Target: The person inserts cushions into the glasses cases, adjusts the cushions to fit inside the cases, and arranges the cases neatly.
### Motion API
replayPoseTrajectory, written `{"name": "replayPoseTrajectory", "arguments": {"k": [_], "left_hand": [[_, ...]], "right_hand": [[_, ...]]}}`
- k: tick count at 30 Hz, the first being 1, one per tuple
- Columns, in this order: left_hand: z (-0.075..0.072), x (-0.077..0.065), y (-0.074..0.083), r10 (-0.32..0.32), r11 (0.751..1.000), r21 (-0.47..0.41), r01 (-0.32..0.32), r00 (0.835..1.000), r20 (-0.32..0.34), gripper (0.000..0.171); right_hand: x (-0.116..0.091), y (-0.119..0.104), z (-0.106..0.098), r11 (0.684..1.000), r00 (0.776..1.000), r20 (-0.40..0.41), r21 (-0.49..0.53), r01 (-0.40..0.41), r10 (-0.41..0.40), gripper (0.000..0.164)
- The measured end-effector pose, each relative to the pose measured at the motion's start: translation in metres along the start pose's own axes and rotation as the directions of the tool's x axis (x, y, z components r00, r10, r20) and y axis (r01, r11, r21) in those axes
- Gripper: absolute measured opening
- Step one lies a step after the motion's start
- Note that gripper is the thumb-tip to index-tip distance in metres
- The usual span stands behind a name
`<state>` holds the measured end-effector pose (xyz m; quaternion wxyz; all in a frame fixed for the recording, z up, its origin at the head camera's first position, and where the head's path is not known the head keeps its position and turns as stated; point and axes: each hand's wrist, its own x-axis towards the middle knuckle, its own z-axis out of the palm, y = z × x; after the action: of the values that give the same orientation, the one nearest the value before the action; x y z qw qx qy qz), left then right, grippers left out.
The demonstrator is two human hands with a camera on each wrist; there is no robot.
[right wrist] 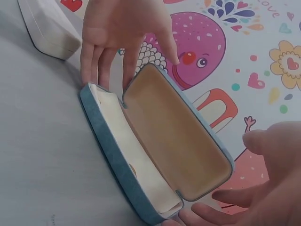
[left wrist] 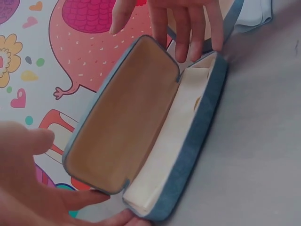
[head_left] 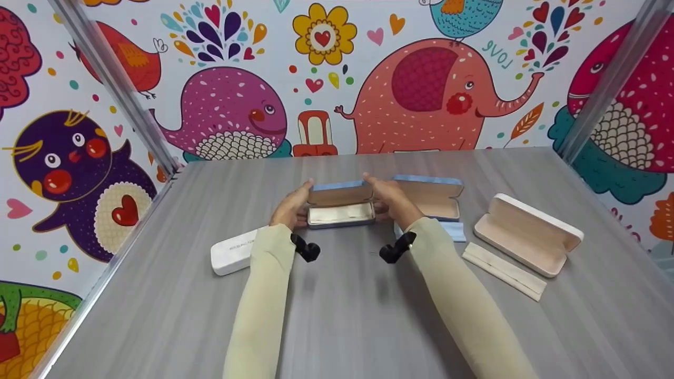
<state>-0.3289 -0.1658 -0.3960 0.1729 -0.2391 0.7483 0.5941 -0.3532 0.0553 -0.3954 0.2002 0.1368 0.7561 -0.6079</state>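
An open blue glasses case [head_left: 337,196] stands on the table between my two hands, its lid raised at the back. Folded in its base lies a cream cloth [left wrist: 162,134]. My left hand [head_left: 289,208] is at the case's left end; its fingertips touch the base there, and its thumb stays apart from the lid. At the opposite end is my right hand [head_left: 395,201], fingers extended against the base, thumb held off the lid. In the right wrist view, the tan lid lining [right wrist: 174,132] faces the camera. Neither hand curls round the case.
A closed white glasses case [head_left: 231,253] lies left, partly behind the left sleeve. To the right stand another open blue case [head_left: 429,193], a light blue cloth [head_left: 454,231] and an open white case [head_left: 518,247]. A folded cream cloth [head_left: 504,271] lies before the latter.
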Motion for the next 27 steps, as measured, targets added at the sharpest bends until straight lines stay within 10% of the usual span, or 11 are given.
{"name": "replayPoseTrajectory", "arguments": {"k": [16,27], "left_hand": [[0.0006,0.0016,0.002,-0.009,1.0,0.011,0.009,1.0,-0.01,0.069],[0.0007,-0.0016,0.0046,0.002,1.0,0.002,-0.002,0.999,0.034,0.071]], "right_hand": [[0.0095,-0.0003,0.0019,0.995,0.999,-0.038,-0.1,-0.017,0.014,0.068],[0.01,-0.0023,-0.0006,0.994,0.997,0.076,-0.11,-0.012,0.02,0.059]]}}
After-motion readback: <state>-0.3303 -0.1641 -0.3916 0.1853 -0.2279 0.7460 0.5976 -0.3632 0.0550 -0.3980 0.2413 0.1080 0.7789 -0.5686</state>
